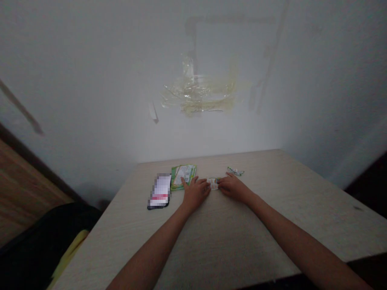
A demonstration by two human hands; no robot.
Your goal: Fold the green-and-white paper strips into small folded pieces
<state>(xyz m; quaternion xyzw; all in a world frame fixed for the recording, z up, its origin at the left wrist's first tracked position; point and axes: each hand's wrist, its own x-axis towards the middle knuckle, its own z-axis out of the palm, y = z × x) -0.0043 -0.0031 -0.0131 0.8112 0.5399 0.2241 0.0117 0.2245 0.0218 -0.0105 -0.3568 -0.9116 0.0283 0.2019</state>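
Observation:
A small printed packet (214,184), white with green and orange marks, lies low at the tabletop between my hands. The thumb side of my left hand (196,192) closes on its left end, while the outer fingers spread towards a green packet. My right hand (235,187) has its fingertips on the right end, with one finger lifted apart. My fingers cover both ends of the small packet. Just left of my left hand, the flat green and white packet (184,176) rests on the table. Beyond my right hand lies a crumpled green and white wrapper piece (236,171).
A phone (160,191) with a blurred screen lies left of the green packet on the pale wooden table (256,249). The table's back edge meets a white wall (115,100) bearing peeling clear tape (199,94). Dark and yellow cloth (65,257) sits at lower left.

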